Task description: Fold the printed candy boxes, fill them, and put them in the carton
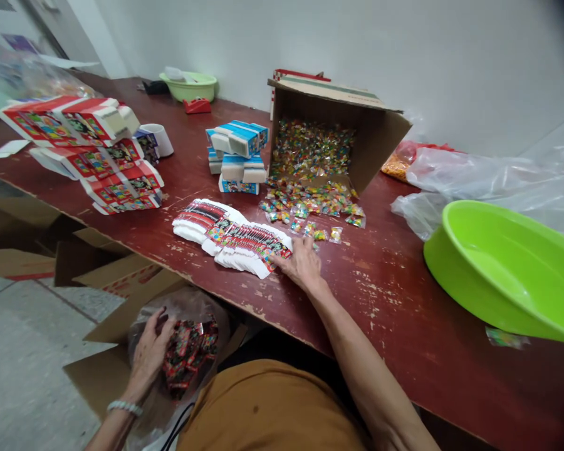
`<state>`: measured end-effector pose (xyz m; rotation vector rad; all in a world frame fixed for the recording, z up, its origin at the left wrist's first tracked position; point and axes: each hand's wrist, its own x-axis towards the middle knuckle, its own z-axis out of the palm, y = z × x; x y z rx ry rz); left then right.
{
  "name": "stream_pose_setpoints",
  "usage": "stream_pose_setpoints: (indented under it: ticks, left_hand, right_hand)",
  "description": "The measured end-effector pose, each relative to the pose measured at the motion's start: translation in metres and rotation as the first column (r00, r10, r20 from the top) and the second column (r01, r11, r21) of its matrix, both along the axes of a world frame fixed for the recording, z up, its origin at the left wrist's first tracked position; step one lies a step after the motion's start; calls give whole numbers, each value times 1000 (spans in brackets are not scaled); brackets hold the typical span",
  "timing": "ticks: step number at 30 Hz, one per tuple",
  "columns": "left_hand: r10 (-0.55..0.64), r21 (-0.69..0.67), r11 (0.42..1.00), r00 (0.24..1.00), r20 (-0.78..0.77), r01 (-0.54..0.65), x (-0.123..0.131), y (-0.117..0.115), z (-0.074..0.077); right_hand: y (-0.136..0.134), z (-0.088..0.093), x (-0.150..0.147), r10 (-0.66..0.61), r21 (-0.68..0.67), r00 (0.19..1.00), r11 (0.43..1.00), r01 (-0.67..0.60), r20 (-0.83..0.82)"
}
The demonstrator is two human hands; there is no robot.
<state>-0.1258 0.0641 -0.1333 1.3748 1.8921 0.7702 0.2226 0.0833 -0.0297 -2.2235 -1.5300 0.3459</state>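
A fanned row of flattened red-and-black printed boxes point(244, 241) with white flaps lies along the table's near edge. My right hand point(304, 263) is at the row's right end, its thumb on the printed card and its fingers curled at the far side, gripping the end of the row. Below the table edge, my left hand point(151, 344) is over a clear plastic bag, fingers apart; a dark patch shows between thumb and finger. Many small filled red-and-black boxes point(188, 357) lie in that bag, which sits in an open carton point(94, 382).
A tipped cardboard box point(380, 141) spills small wrapped candies point(314, 200) onto the red table point(357, 313). Stacks of blue bundles point(239, 153) and red bundles point(122, 181) stand behind and left. At right are a green basin point(470, 275) and plastic bags point(489, 172).
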Motion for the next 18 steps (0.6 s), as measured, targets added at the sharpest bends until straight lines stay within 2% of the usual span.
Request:
stream_pose_setpoints:
  ticks: [3, 5, 6, 8, 9, 10, 11, 12, 13, 14, 15, 16, 17, 18]
  left_hand:
    - [43, 176, 983, 997, 67, -54, 7, 6, 24]
    - [73, 250, 964, 994, 80, -91, 14, 14, 47]
    - [68, 297, 950, 992, 102, -95, 19, 17, 61]
    - [-19, 436, 893, 960, 278, -108, 34, 22, 90]
    - [-98, 463, 883, 931, 351, -81, 44, 21, 105]
    - [-193, 443, 897, 885, 423, -16, 56, 19, 119]
    - [-300, 379, 920, 807, 509, 103, 69, 14, 132]
    - [-391, 291, 919, 684, 615, 264, 83, 8, 142]
    - [-441, 193, 868, 533, 722, 457, 97, 0, 150]
    - [-432, 104, 761, 382, 817, 640, 110, -9, 153]
    - [-381, 40, 620, 257, 888, 783, 121, -18, 154]
    - [-305, -1, 494, 175, 936, 869, 131, -26, 152]
    - [-230, -9, 411, 114, 966, 912, 139, -34, 149]
    - [-169, -8, 380, 77, 983, 925, 144, -40, 144]
  right_hand:
    - [-1, -8, 8, -60, 131, 990, 988, 77, -131]
    - [-3, -11, 14, -86, 241, 927, 953, 183, -366]
    - [-6, -10, 17, -54, 265, 852, 939, 221, -520]
    - [-17, -2, 19, 68, 268, 647, 939, 217, -760]
    - [-25, 5, 19, 137, 282, 556, 942, 183, -819]
    - [-33, 13, 17, 202, 304, 490, 943, 137, -848]
    - [-42, 22, 14, 259, 329, 448, 941, 83, -856]
    - [-52, 30, 10, 307, 348, 416, 937, 24, -856]
    - [-60, 38, 5, 345, 357, 388, 933, -42, -855]
    - [-68, 43, -1, 370, 357, 365, 928, -106, -854]
    - [-74, 47, -6, 387, 352, 346, 922, -160, -855]
    - [-79, 49, -10, 399, 350, 328, 915, -199, -856]
    - [-82, 50, -14, 407, 351, 311, 910, -222, -859]
    - [-84, 49, -16, 411, 354, 294, 907, -228, -863]
